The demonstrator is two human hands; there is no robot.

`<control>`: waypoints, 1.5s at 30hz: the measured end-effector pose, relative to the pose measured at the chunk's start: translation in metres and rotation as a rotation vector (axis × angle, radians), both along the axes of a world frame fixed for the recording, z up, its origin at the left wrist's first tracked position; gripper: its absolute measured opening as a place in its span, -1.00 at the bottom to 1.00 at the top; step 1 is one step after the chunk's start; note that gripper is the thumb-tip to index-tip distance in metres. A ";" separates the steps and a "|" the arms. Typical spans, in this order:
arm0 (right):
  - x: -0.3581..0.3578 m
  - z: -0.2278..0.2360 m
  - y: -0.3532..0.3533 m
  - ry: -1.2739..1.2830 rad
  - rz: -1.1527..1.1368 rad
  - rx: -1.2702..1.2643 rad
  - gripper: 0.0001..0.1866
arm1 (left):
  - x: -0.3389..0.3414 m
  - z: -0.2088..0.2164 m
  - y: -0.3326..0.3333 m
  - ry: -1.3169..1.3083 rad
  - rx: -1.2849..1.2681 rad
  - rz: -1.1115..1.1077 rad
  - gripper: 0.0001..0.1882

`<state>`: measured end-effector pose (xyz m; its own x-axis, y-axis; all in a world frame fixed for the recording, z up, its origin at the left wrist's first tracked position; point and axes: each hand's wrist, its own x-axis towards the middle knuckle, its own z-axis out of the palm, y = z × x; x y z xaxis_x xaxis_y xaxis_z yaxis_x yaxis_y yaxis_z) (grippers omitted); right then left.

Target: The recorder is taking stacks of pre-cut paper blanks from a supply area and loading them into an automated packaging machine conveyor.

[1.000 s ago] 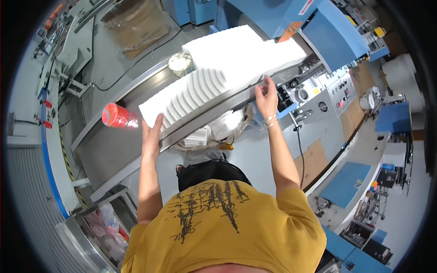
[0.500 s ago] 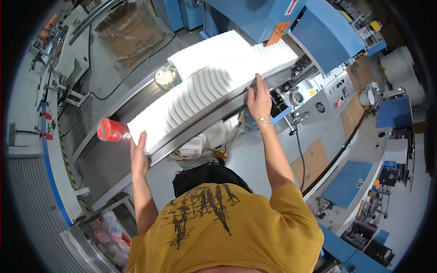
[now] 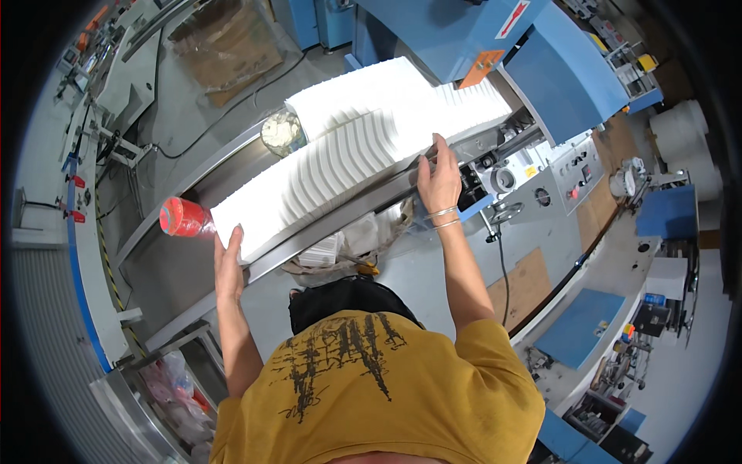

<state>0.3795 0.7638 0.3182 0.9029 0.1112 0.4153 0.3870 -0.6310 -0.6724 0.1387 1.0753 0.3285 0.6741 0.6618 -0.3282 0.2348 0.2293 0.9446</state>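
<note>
Metal trough point(image 3: 174, 282): white stack point(image 3: 332, 170), red cylinder point(image 3: 184, 217). Bag point(image 3: 321, 271) below: white pieces point(image 3: 323, 251).

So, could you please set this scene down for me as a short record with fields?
Left hand: against the left end of the long white stack
Right hand: at the stack's near edge, toward its right part; exact contact unclear
Support: grey metal trough under the stack
Beyond left end: red cylinder
Behind stack: round, pale-topped object
Far right end: blue machine with orange tab
</note>
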 end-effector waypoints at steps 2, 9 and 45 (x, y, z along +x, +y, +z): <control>0.000 0.000 -0.002 -0.039 0.020 -0.045 -0.55 | 0.001 0.001 -0.001 -0.002 -0.001 -0.002 -0.15; -0.005 -0.004 0.001 -0.200 0.022 -0.162 -0.55 | 0.003 0.010 -0.006 0.037 0.024 0.021 -0.09; 0.035 0.007 -0.001 0.875 0.383 0.204 0.06 | -0.002 -0.003 0.021 -0.016 -0.237 -0.058 -0.17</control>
<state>0.4148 0.7630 0.3249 0.8190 0.4617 -0.3406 -0.1460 -0.4064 -0.9020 0.1367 1.0965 0.3259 0.7149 0.5274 -0.4590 0.2399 0.4316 0.8696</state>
